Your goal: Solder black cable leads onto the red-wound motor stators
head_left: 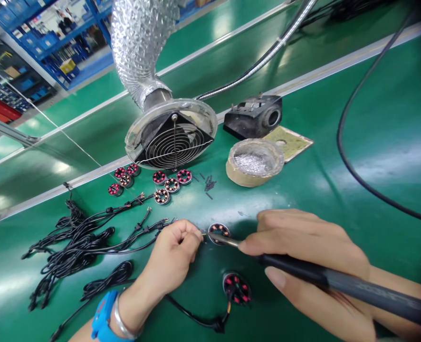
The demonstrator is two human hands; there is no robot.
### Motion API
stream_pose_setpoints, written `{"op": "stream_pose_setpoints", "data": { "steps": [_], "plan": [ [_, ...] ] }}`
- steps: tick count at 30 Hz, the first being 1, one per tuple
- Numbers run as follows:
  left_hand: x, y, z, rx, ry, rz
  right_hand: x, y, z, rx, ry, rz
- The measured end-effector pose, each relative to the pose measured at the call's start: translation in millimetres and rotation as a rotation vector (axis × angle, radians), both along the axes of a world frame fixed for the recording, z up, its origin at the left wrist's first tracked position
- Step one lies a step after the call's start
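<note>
My right hand [310, 242] grips a soldering iron [296, 270] like a pen. Its metal tip rests at the left side of a small ring-shaped motor stator [224, 228] with copper coils. My left hand [173, 251] pinches a thin wire [205, 234] between thumb and fingertips, and the wire's end meets the iron tip at that stator. Most of the wire is hidden by the fingers. Below, between my hands, lies a stator with red coils [237, 288], joined by coloured wires to a black cable [192, 317].
A fume extractor [173, 145] with a foil duct [139, 42] stands ahead. Right of it are an iron stand [253, 116], a tub of metallic material [244, 178] and a sponge [296, 142]. Several stators [161, 196], black tube pieces [209, 183] and bundled cables [78, 251] lie around.
</note>
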State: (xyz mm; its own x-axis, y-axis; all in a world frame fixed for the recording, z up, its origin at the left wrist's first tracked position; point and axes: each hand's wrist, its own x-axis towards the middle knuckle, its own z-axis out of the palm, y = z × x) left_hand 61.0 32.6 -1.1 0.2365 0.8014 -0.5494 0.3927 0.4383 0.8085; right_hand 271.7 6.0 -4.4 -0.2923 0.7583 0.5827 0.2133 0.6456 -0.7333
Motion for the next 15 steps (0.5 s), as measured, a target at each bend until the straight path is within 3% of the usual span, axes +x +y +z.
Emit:
{"op": "stream_pose_setpoints", "data": {
  "steps": [6,15],
  "plan": [
    [-1.5,0.5,-1.2,0.01,0.009,-0.01,0.7,0.5,2.6,0.009,0.004,0.0],
    [0.4,0.7,1.6,0.022,0.003,-0.027,-4.5,3.4,-10.9,0.076,0.029,-0.098]
  ]
}}
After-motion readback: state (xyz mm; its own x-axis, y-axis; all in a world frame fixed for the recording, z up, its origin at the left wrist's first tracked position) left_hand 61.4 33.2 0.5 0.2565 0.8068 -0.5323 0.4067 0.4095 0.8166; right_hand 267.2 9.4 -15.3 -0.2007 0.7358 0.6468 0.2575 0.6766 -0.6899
